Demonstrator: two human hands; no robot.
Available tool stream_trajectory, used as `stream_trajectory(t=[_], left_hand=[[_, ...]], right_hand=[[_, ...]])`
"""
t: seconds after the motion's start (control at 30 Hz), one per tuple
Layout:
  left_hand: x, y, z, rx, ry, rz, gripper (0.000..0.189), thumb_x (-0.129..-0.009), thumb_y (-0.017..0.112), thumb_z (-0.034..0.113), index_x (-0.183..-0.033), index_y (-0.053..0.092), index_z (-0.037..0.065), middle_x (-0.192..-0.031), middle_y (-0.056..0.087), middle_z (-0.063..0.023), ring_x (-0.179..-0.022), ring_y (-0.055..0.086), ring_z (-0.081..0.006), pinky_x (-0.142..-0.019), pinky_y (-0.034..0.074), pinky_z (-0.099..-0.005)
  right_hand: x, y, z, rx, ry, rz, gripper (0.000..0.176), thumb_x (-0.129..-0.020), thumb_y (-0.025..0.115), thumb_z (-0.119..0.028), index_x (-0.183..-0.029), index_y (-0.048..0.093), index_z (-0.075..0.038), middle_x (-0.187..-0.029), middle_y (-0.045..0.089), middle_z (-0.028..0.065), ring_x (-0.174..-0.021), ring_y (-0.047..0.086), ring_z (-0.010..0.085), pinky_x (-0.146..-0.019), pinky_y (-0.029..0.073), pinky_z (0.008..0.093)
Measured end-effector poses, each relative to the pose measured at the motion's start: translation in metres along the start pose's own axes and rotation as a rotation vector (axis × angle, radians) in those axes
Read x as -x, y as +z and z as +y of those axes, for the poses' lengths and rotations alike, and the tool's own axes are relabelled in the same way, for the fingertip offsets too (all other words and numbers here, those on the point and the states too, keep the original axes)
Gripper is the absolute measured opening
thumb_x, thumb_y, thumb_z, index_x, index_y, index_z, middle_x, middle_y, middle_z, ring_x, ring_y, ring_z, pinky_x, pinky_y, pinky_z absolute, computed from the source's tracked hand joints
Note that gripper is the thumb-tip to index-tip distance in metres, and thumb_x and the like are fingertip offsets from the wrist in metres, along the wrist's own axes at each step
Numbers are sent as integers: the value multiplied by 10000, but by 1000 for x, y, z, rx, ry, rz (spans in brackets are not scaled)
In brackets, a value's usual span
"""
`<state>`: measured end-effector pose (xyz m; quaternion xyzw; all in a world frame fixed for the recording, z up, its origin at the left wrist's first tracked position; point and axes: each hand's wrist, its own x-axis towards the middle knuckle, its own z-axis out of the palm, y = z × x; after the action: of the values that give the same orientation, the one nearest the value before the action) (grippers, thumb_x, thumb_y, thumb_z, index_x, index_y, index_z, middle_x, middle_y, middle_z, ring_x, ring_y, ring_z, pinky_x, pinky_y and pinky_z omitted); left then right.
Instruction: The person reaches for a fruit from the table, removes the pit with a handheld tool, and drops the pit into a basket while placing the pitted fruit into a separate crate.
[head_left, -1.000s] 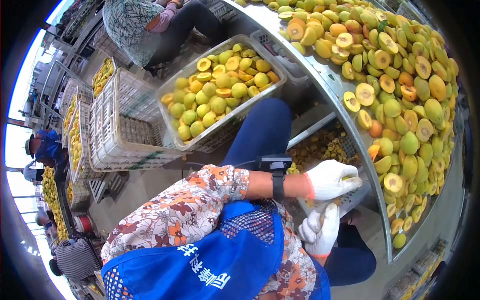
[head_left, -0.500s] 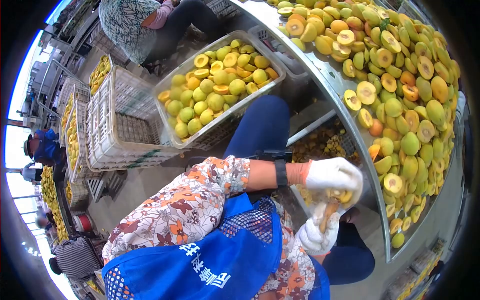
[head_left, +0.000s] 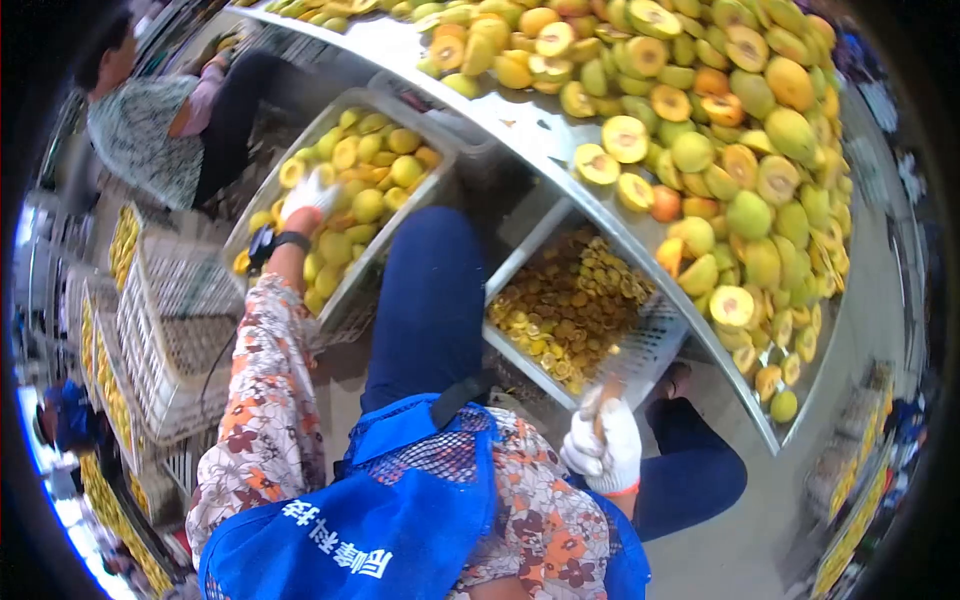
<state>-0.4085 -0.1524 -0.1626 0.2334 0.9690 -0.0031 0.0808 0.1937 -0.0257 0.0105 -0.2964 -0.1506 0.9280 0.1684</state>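
Observation:
My left hand (head_left: 311, 195), in a white glove, reaches into a pale plastic crate (head_left: 243, 212) and lies on peach-like yellow-green fruit (head_left: 367, 207); its fingers are too blurred to tell if they hold a piece. Lower right, my gloved right hand (head_left: 606, 446) is wrapped round the brown wooden handle (head_left: 598, 410) of a tool that points upward. The tool's tip is blurred, with something small and pale by it. Beyond that hand is a bin (head_left: 528, 373) of brownish-yellow scraps.
A metal-edged table (head_left: 560, 178) carries a heap of halved fruit (head_left: 690, 153), many with brown centres. White crates (head_left: 165, 345) are stacked at left. A seated person (head_left: 150, 135) works at upper left. My knee (head_left: 425, 290) rises between crate and bin.
My left hand has left the fruit and tool at my right hand and moved left into the crate. My right hand still holds the tool, a little lower. The view has shifted, showing more of the scrap bin.

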Motion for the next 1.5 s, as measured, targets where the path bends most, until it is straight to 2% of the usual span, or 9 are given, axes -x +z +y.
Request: stream_trajectory(t=[0.1,0.2,0.37,0.53,0.8,0.93,1.03,1.3,1.5], left_hand=[[-31,20,-2,-37,-85,299,745,-931,520,595,-1547,395,195,-1532,436,-184,-1375,469,-351,-1149,368,-471],[43,-93,150,558,618,883,342,-900,674,199,-1203,658,41,-1173,664,-188,-1122,618,-361,-993,486,-420],[131,-145,315,542,1100,390,502,-853,723,239,-1335,616,143,-1241,669,-127,-1185,598,-314,-1028,471,-428],[143,-157,403,163,887,-91,590,-830,677,347,-1354,521,126,-1150,694,-198,-1059,666,-392,-889,535,-487],[148,-144,387,83,1023,82,524,-777,767,403,-1164,602,90,-1058,699,-172,-923,695,-344,-830,555,-437],[205,-150,361,1448,681,-471,291,-940,683,234,-1152,563,74,-940,677,-97,-767,683,-168,-506,474,-238],[259,-149,344,1732,672,-809,302,-1027,531,301,-1226,550,74,-957,676,-137,-730,671,-176,-445,413,-206],[339,-139,327,1974,598,-1022,526,-1065,429,429,-1424,446,45,-1233,612,-174,-1062,652,-302,-940,542,-450],[352,-132,326,1857,676,-821,484,-1066,463,332,-1420,458,2,-1283,608,-174,-1154,629,-292,-1017,507,-433]], right_hand=[[-4,5,-1,11,-13,37,239,-1026,590,-307,-1035,532,-75,-620,406,0,-426,308,71,-363,229,234],[-1,8,-3,38,7,61,224,-1030,579,-299,-1035,530,-80,-624,425,4,-415,311,74,-366,219,242],[-7,8,-3,132,18,29,240,-1039,553,-328,-1023,520,-91,-586,399,3,-375,282,78,-360,218,255],[4,6,0,156,-5,54,182,-1053,524,-257,-1038,496,-78,-627,411,2,-415,325,88,-377,255,258],[14,-4,-5,144,-40,54,158,-1055,517,-245,-1027,492,-92,-654,425,-14,-443,339,68,-394,273,237],[14,12,-12,304,-169,166,127,-1047,536,-219,-1065,477,-108,-671,448,-18,-472,390,62,-408,310,224],[7,22,-19,462,-278,194,162,-1040,548,-207,-1148,502,-97,-698,497,-9,-510,457,61,-430,354,233],[-11,25,-14,1606,-1030,391,296,-976,629,-197,-1197,558,-13,-832,621,274,-696,633,475,-576,488,513],[-11,35,-6,1327,-794,534,341,-990,610,-235,-1197,512,17,-815,619,326,-799,632,522,-597,476,546]])
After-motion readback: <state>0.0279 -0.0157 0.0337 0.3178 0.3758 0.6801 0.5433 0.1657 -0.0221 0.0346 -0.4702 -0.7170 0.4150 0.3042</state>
